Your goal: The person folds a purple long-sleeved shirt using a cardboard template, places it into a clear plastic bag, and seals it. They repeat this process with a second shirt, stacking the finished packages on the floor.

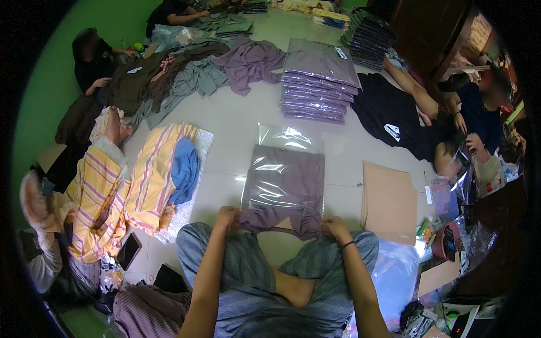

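Observation:
A folded mauve-grey garment lies on the floor in front of my crossed legs, mostly inside a clear plastic bag. The bag's far end extends flat beyond the cloth. At the near end the garment bunches out, and a bit of tan cardboard shows in its middle. My left hand is closed at the near left corner, and my right hand at the near right corner. Whether each pinches cloth, plastic or both is too small to tell.
A tall stack of bagged mauve garments stands beyond. Brown cardboard sheets and clear plastic bags lie at right. Yellow striped cloth and a phone are left. Several people sit around, handling garments.

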The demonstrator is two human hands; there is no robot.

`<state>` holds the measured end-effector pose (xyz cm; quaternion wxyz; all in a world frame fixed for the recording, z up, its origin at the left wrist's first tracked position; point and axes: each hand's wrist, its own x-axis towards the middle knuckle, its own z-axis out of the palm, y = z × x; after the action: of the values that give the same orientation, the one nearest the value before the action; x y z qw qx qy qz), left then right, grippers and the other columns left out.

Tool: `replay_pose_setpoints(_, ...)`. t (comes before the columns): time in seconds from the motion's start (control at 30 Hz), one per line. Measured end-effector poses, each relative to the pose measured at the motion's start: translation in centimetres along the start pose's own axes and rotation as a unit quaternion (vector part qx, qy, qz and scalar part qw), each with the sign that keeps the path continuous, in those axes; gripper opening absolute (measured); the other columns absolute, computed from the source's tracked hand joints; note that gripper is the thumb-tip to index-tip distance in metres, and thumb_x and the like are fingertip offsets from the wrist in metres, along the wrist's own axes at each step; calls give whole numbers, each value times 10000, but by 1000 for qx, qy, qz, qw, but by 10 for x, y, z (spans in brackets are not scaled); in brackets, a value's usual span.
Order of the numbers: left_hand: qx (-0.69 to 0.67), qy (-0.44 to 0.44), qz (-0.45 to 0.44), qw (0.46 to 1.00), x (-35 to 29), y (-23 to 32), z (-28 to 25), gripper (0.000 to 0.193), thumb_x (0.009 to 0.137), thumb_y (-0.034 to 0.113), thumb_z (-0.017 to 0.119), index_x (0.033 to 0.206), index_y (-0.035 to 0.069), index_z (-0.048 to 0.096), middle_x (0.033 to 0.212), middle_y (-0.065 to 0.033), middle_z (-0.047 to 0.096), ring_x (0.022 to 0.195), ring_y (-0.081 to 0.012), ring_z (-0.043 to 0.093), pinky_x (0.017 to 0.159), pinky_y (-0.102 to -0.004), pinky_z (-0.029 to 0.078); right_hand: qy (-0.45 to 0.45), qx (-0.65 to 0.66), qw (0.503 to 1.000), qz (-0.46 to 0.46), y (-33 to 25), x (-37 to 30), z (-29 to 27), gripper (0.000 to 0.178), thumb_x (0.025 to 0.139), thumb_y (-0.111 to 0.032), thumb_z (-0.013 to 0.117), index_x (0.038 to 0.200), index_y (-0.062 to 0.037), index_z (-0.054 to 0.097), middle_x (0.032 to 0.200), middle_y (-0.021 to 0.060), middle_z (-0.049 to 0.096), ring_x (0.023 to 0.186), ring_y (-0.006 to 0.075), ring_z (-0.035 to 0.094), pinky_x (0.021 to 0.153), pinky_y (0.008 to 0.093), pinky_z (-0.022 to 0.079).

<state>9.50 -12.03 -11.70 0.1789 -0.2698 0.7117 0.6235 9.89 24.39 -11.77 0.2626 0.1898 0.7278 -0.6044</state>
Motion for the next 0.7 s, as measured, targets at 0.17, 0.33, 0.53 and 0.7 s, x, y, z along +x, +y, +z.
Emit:
replay_pose_setpoints(0.17,-84,-48,-41,994,-8,12,2,200,731,171,622,834,14,552,732,-63,537,626,-172,525,579,-301,503,13,-17,1000,19,-11,-16,0,252,742,-154,624,947,-24,555,754,37,561,615,121,538,546,239,466)
replay_pose_setpoints(0.33,-115,-51,-41,991,-9,28,4,149,754,131,574,869,41,545,760,-49,554,650,-156,539,641,-286,500,-36,191,979,58,-31,-27,0,217,776,-168,600,959,-62,551,850,1,569,757,110,565,616,250,481)
replay_pose_setpoints(0.53,-153,-116,103,976,-25,126,-10,94,781,54,501,860,37,550,779,-36,593,659,-124,575,629,-256,497,-108,279,951,-80,-106,-44,-6,198,799,-146,565,980,-72,537,831,-12,566,725,87,558,621,229,475)
replay_pose_setpoints(0.7,-216,-194,298,909,-108,224,-35,145,796,125,548,881,7,548,709,-6,575,574,-60,554,551,-184,494,-102,299,913,-258,-190,-130,-25,177,820,-145,536,966,-45,533,787,-10,547,644,40,522,544,180,432)
